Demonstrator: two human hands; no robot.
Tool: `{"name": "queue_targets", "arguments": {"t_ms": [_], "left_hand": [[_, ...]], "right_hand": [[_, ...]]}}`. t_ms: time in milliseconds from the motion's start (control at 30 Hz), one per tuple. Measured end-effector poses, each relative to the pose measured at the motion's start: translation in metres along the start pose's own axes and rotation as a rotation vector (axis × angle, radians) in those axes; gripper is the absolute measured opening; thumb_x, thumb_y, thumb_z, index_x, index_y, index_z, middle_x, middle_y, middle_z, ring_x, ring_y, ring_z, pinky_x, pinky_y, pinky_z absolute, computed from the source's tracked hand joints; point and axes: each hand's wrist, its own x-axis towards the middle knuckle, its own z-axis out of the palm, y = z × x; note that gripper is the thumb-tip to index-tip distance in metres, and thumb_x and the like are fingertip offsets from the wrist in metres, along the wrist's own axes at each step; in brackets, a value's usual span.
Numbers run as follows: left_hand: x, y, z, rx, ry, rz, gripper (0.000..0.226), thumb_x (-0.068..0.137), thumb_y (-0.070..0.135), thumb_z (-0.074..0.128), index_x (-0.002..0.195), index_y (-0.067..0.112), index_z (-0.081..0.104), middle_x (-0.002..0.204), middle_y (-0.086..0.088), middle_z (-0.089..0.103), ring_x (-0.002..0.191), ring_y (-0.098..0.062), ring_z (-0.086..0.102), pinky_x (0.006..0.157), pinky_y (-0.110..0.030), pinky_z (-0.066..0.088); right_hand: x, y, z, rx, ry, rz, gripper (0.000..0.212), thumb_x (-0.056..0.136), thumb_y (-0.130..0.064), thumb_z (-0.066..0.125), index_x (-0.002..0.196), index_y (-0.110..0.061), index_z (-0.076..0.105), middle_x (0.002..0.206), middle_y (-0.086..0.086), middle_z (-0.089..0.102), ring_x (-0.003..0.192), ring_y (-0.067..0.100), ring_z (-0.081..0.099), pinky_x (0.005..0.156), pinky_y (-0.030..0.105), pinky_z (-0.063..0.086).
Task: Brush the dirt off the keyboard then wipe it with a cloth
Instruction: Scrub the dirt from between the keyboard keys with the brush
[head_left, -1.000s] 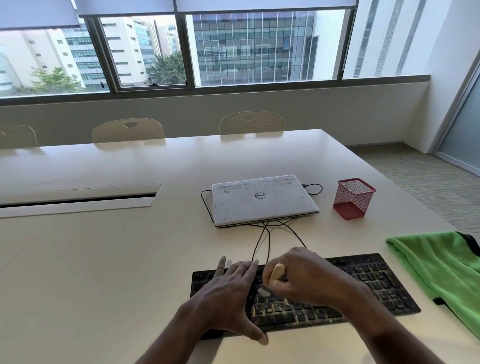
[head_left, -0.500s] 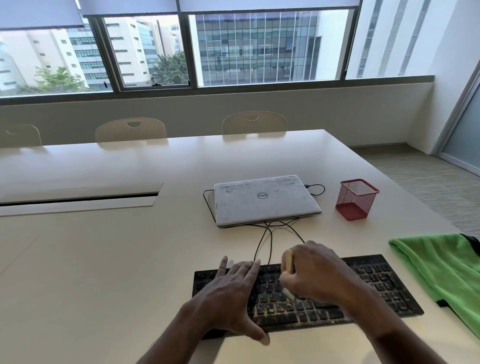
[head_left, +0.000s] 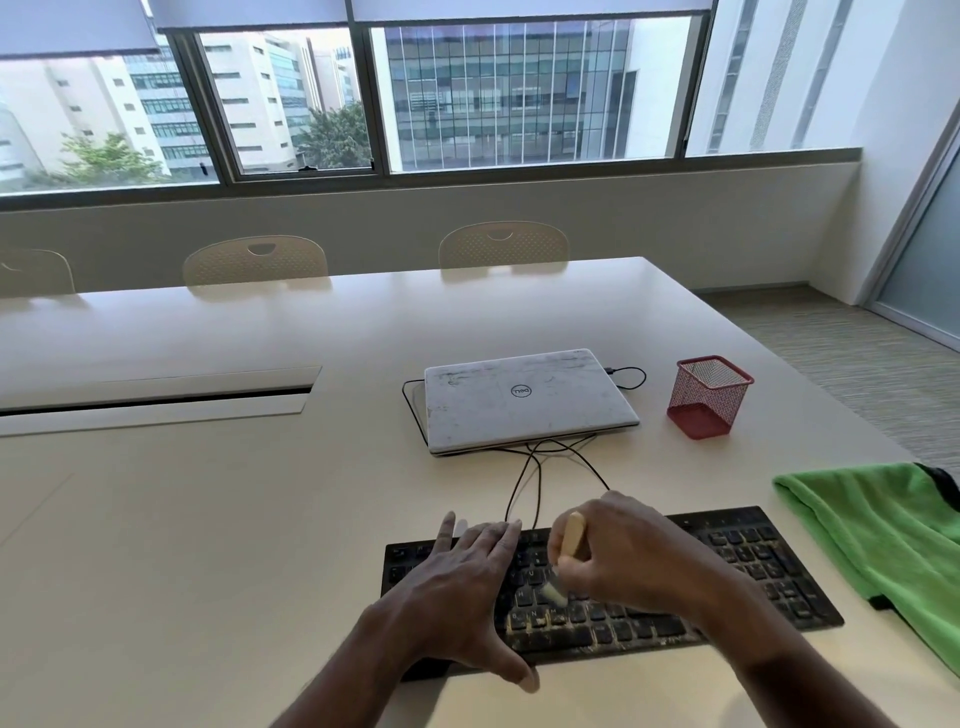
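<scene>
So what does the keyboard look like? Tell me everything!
The keyboard is black, wide and flat, plastic by its look, with rows of keys. Pale dirt sits among the keys, thickest in the near rows. It lies flat on the table. The left hand rests flat on its left part, and the brush held in the right hand touches its middle keys.

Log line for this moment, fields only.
step: brushing | right hand: grips brush on keyboard | left hand: flat on keyboard | green cloth: untouched
</scene>
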Motion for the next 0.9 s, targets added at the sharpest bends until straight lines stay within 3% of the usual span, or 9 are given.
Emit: {"name": "queue_targets", "arguments": {"t_ms": [133,267,367,433,567,733,900], "left_hand": [[0.003,0.002,-0.001,-0.003,-0.010,0.012,0.145,0.068,0.080,0.073,0.160,0.010,-0.015,0.171,-0.006,-0.003,0.155,-0.022,-0.003,0.112,-0.037,-0.029],[0.006,0.002,0.000,-0.014,-0.018,0.021,0.144,0.069,0.081,0.073,0.160,0.011,-0.015,0.171,-0.005,-0.004,0.155,-0.021,-0.005,0.113,-0.037,-0.028],[0.007,0.005,-0.001,-0.016,-0.016,0.029,0.145,0.068,0.080,0.073,0.160,0.011,-0.015,0.171,-0.005,-0.004,0.155,-0.021,-0.006,0.114,-0.037,-0.028],[0.008,0.005,-0.001,-0.015,-0.015,0.031,0.145,0.068,0.081,0.073,0.160,0.011,-0.015,0.171,-0.005,-0.004,0.155,-0.020,-0.006,0.115,-0.038,-0.028],[0.010,0.003,0.000,-0.025,-0.027,0.032,0.144,0.068,0.080,0.073,0.160,0.012,-0.015,0.171,-0.005,-0.003,0.155,-0.021,-0.005,0.114,-0.038,-0.028],[0.010,0.005,-0.002,-0.025,-0.033,0.039,0.144,0.069,0.079,0.074,0.160,0.011,-0.015,0.171,-0.005,-0.004,0.155,-0.020,-0.006,0.116,-0.039,-0.028],[0.010,0.005,-0.003,-0.033,-0.034,0.039,0.144,0.070,0.078,0.075,0.160,0.011,-0.014,0.171,-0.005,-0.003,0.154,-0.021,-0.005,0.115,-0.038,-0.028]], "right_hand": [[-0.001,0.010,-0.003,-0.052,0.051,0.089,0.016,0.088,-0.027,0.064,0.080,-0.016,0.072,0.072,0.005,0.071,0.051,0.005,0.050,0.052,0.015,0.047],[0.003,0.007,-0.002,0.051,0.134,0.037,0.016,0.094,-0.026,0.061,0.085,-0.020,0.072,0.072,0.001,0.070,0.052,0.006,0.055,0.057,0.020,0.052],[0.004,0.008,0.008,0.021,0.044,0.035,0.021,0.095,-0.028,0.060,0.089,-0.013,0.072,0.079,0.007,0.073,0.053,0.013,0.052,0.062,0.027,0.054],[0.005,0.010,0.010,0.018,0.005,0.049,0.023,0.094,-0.029,0.061,0.089,-0.009,0.072,0.081,0.010,0.073,0.053,0.010,0.048,0.060,0.027,0.053],[0.006,0.009,0.005,0.020,0.079,0.025,0.022,0.095,-0.030,0.058,0.087,-0.015,0.071,0.078,0.006,0.072,0.055,0.008,0.050,0.066,0.029,0.054],[0.001,0.009,0.002,-0.013,0.009,0.059,0.021,0.090,-0.031,0.061,0.082,-0.015,0.072,0.075,0.004,0.071,0.052,0.004,0.048,0.060,0.022,0.051],[0.001,0.015,-0.009,0.009,0.130,0.076,0.016,0.094,-0.026,0.060,0.085,-0.020,0.072,0.072,0.000,0.070,0.049,0.003,0.051,0.054,0.013,0.045]]}}
